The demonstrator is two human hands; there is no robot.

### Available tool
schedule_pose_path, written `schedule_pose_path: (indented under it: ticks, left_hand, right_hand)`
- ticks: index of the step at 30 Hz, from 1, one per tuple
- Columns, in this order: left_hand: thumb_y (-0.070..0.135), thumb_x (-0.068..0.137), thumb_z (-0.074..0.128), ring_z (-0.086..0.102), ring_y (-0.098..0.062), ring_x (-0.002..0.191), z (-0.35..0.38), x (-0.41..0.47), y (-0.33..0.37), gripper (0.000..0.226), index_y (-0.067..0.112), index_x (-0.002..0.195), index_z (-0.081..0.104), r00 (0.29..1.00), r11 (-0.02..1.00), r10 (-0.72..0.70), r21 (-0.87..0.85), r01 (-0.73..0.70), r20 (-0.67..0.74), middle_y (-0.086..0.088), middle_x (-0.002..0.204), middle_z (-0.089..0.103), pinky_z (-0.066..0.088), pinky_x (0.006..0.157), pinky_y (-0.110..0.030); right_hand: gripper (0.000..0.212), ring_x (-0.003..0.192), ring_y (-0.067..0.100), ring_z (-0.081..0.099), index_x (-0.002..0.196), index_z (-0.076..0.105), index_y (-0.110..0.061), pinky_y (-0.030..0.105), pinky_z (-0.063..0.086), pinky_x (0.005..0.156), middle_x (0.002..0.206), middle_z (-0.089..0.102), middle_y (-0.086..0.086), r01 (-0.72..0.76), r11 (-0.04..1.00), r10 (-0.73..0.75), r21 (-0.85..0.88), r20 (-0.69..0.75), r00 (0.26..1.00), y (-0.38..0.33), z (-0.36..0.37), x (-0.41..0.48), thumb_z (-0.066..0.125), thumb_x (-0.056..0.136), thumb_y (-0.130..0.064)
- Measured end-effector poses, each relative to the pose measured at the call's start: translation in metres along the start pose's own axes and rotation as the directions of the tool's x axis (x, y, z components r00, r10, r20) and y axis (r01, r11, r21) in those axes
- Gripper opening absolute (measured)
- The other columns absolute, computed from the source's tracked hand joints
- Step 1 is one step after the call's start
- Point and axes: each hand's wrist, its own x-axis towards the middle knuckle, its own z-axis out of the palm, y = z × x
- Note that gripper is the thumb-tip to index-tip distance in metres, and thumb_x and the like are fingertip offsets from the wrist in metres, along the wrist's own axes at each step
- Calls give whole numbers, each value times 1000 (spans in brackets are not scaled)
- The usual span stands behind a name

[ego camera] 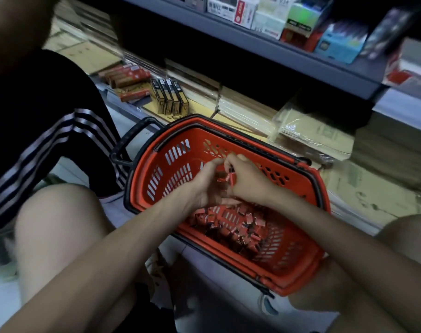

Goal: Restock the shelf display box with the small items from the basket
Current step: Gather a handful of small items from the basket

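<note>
At 9 o'clock sits another person in striped shorts (60, 140). At centre, over the red basket (171, 164), the left hand (208, 186) curls its fingers round a few small red items (225, 179). The right hand (249, 182), at its 3 o'clock, pinches the same bunch. A loose pile (231, 227) lies in the basket at the hands' 6 o'clock.

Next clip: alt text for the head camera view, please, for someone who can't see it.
The left hand and right hand together hold a few small red packets over a red basket on the floor. A heap of the same packets lies in the basket's near end. Stocked shelves stand behind; another person in striped black clothing is at left.
</note>
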Motion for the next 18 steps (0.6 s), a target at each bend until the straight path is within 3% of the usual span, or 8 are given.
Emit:
schedule_pose_path:
  ticks: [2,5,7,11,13,15,18]
  left_hand:
    - [51,99,44,64,-24,75,4,-9,6,45,10,104,61,998,994,49,-101,-44,40,-8,82,63,56,74,-41]
    - [46,100,42,65,-19,62,6,-21,14,38,15,91,63,991,964,130,-234,-124,11,-3,70,63,52,60,-29]
    - [42,100,43,63,-17,53,5,-26,17,36,17,81,62,987,946,159,-283,-156,-15,-1,62,62,51,50,-24]
    - [38,98,45,61,-17,51,-1,-29,18,34,14,83,66,981,943,190,-274,-191,-32,-3,64,63,46,42,-23]
    - [35,98,45,62,-16,52,-4,-27,18,31,11,92,65,975,938,216,-266,-220,-44,-4,76,64,46,42,-24]
    - [34,95,51,65,-18,67,-10,-23,18,28,11,98,67,973,926,221,-300,-230,-62,-6,91,64,50,48,-27]
    - [33,94,57,55,-10,59,-23,-18,22,19,16,95,67,975,940,206,-258,-221,-84,-2,82,62,43,47,-19]
  right_hand:
    - [47,95,16,51,96,41,-28,32,43,63,103,46,-7,23,999,-22,-49,16,1000,-15,-7,0,78,73,-12]
    - [52,105,16,55,108,44,-32,37,54,80,116,50,-7,80,993,-79,-89,9,997,-32,-18,2,81,75,-18]
    - [56,111,14,55,120,47,-31,35,53,87,124,52,-9,105,989,-105,-106,3,994,-38,-25,3,83,77,-22]
    - [64,118,9,51,133,52,-30,28,48,96,131,49,-12,161,978,-163,-131,-3,987,-39,-28,3,85,78,-33]
    - [72,122,8,46,137,51,-33,27,45,100,132,44,-14,159,983,-158,-87,16,987,-37,-27,1,86,75,-41]
    - [74,124,6,44,138,50,-38,26,42,101,133,45,-17,164,986,-164,-18,0,986,-33,-25,0,85,74,-49]
    - [41,113,6,58,125,57,-33,25,48,94,121,60,-13,204,946,-148,253,-223,963,-15,-11,-2,75,88,-40]
